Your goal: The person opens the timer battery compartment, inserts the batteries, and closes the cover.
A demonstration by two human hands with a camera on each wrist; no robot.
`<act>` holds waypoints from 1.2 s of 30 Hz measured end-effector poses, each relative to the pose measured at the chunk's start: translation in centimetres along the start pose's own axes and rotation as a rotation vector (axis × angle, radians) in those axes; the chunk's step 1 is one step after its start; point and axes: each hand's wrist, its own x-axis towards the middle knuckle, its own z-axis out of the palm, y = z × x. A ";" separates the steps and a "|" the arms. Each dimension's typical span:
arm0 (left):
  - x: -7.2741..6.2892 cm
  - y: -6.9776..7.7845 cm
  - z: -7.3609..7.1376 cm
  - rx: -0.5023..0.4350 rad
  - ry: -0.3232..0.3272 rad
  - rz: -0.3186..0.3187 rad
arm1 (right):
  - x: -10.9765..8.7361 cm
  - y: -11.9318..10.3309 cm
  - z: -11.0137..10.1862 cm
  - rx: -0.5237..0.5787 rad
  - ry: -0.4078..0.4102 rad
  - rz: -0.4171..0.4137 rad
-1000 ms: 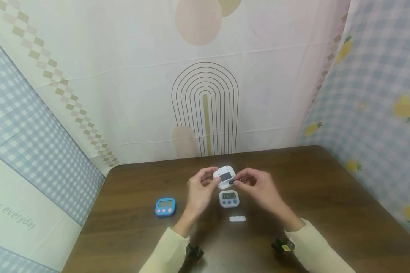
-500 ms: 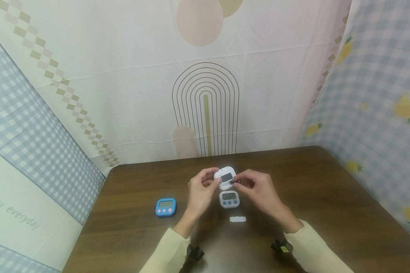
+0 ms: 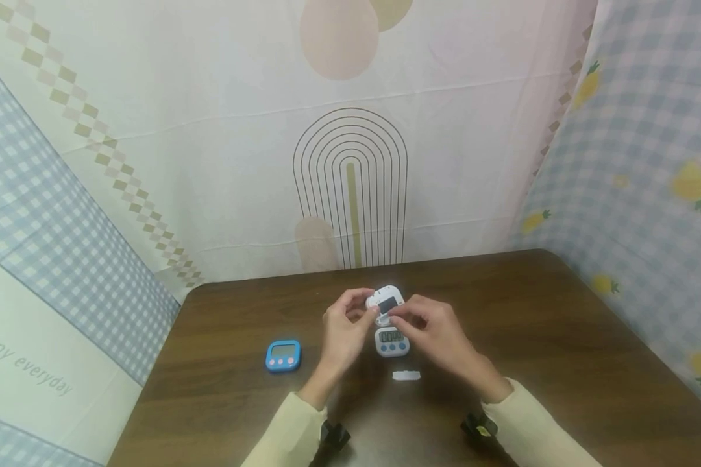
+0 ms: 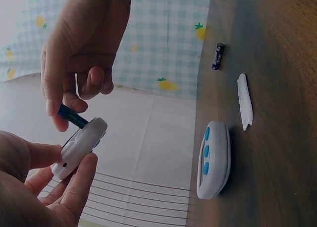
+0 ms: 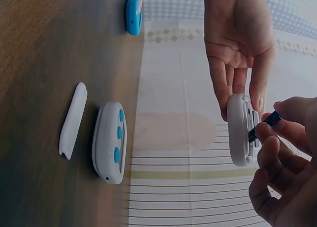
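My left hand (image 3: 346, 321) grips a white kitchen timer (image 3: 386, 299) by its edge, with its back and dark rear panel toward me in the head view. My right hand (image 3: 435, 324) pinches a small dark battery (image 4: 73, 116) between thumb and fingers. In the right wrist view the battery slants, its lower end right at the timer's back. From the head it is hidden behind my right fingers. Below the hands, a second white timer (image 3: 392, 344) with blue buttons sits on the table, display up. Nearer me lies a white battery cover (image 3: 406, 375).
A blue timer (image 3: 283, 356) with pink buttons lies left of my left forearm. Another dark battery (image 4: 218, 56) rests on the brown wooden table (image 3: 222, 408), beyond the cover in the left wrist view. Printed cloth (image 3: 239, 162) hangs behind the table and at both sides.
My right hand has moved left with the battery, from the timer's right edge to over the lower part of its back. The left hand stays nearly still.
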 end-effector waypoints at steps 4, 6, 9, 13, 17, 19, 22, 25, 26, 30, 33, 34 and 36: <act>0.0 0.0 0.1 0.001 0.000 -0.002 | 0.0 -0.1 0.2 0.002 0.006 0.011; 0.0 0.0 0.2 -0.008 -0.006 -0.005 | 0.0 0.0 0.3 0.008 0.010 0.017; -0.1 0.0 0.2 -0.018 -0.018 -0.007 | -0.1 0.2 0.6 0.015 0.015 0.021; -0.2 0.1 0.2 -0.033 -0.031 -0.013 | -0.1 0.3 0.9 0.010 0.022 0.013; -0.2 0.1 0.3 -0.034 -0.037 -0.020 | -0.2 0.2 1.0 -0.006 0.031 -0.001; -0.2 0.2 0.3 -0.031 -0.040 -0.019 | -0.2 0.1 1.1 -0.016 0.037 -0.005; -0.3 0.2 0.3 -0.027 -0.045 -0.023 | -0.3 0.1 1.2 -0.026 0.048 -0.009; -0.3 0.2 0.4 -0.024 -0.046 -0.026 | -0.3 0.2 1.3 -0.036 0.056 -0.012; -0.3 0.2 0.4 -0.025 -0.046 -0.027 | -0.4 0.2 1.3 -0.042 0.059 -0.016; -0.4 0.1 0.5 -0.030 -0.044 -0.024 | -0.4 0.3 1.4 -0.078 0.070 -0.036; -0.4 0.1 0.5 -0.025 -0.041 -0.022 | -0.4 0.4 1.4 -0.100 0.077 -0.050; -0.4 0.2 0.5 -0.022 -0.039 -0.021 | -0.4 0.5 1.4 -0.106 0.078 -0.056; -0.4 0.2 0.6 -0.020 -0.036 -0.019 | -0.4 0.6 1.5 -0.125 0.083 -0.068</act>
